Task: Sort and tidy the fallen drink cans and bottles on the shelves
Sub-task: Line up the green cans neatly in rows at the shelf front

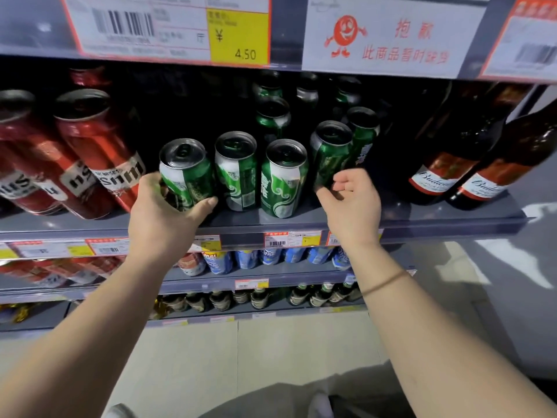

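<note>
Several green and white beer cans stand upright on the grey middle shelf point(422, 220). My left hand point(164, 212) is wrapped around the leftmost green can point(185, 167) at the shelf's front. Two more green cans point(236, 164) point(283, 176) stand just right of it. My right hand point(354, 203) hovers with loosely curled fingers in front of a darker green can point(330, 152), close to it but not gripping. More green cans stand in the dark behind.
Red cans point(99, 146) stand at the left of the same shelf. Brown Budweiser bottles point(452, 164) stand at the right. Price tags line the shelf edges. Lower shelves hold blue cans point(247, 257) and small bottles point(259, 297). The floor is pale tile.
</note>
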